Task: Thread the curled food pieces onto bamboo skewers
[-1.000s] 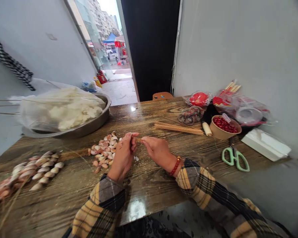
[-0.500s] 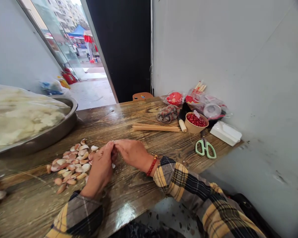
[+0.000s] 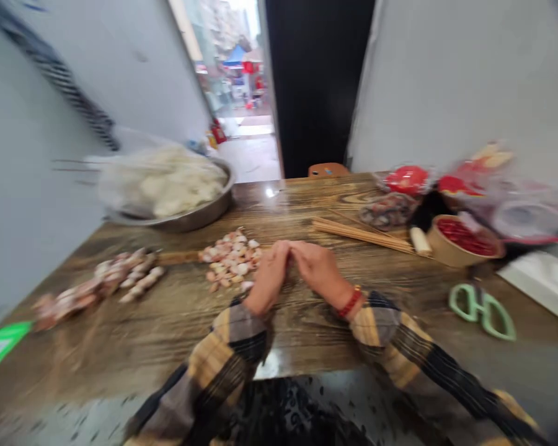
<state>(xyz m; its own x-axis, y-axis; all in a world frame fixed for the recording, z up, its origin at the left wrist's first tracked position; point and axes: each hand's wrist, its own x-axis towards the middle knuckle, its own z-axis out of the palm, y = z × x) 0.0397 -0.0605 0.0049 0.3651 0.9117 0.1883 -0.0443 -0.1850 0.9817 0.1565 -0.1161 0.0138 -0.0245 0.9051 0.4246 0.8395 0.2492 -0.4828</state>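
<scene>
Friend: Where are your hands?

Me: In the middle of the frame. My left hand [image 3: 270,272] and my right hand [image 3: 320,267] lean in above the worktop [image 3: 167,347], and they meet at the top like a little roof. A red bracelet [image 3: 351,301] sits on my right wrist.

Friend: What's in your grip?

Me: I can't tell. My fingers bend down and away, so the tips are hidden on both hands. They could be apart, together or pinching something.

Friend: And the garlic?

Me: The loose garlic cloves [image 3: 232,260] lie in a heap just beside my left hand, a bit left of the middle. Some look pink and some look white. Garlic rows [image 3: 137,279] (pretty blurry ones) lie at the left of the frame, apart from the heap.

Friend: What else is there?

Me: A bunch of thin sticks [image 3: 360,235] lies right of the middle. A bowl [image 3: 449,248] of red bits [image 3: 465,234] stands at the right, with green-handled scissors [image 3: 483,310] below it. In the upper left, a metal basin [image 3: 193,221] has a see-through bag of white stuff [image 3: 181,183] in it.
</scene>
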